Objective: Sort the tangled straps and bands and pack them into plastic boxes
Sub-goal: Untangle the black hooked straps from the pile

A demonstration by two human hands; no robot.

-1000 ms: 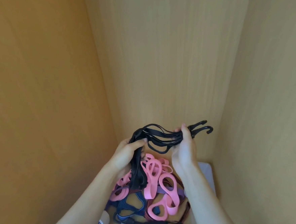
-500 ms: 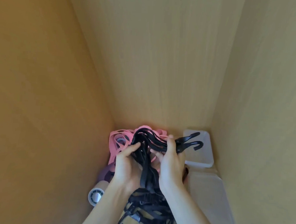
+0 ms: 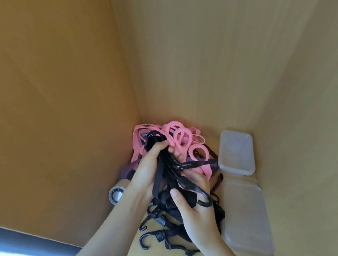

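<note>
Holds black strap bundle [image 3: 161, 174] lower than a second ago, over pink bands [image 3: 180, 137]. Grips it in left hand [image 3: 146, 171], curls right hand [image 3: 197, 211] round hook end [image 3: 204, 198]. Looks ready for plastic boxes [image 3: 236, 152].

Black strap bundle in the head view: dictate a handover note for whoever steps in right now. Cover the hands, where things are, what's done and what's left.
Left hand: grips the top of the black strap bundle.
Right hand: grips its lower part.
Pink bands: heaped behind, in the corner.
Hooked black cords: loose in front.
Far box: open, nothing seen inside.
Near box: beside the pile, contents unclear.
Done: nothing visibly packed.
Left: untangle, sort, box everything.
</note>
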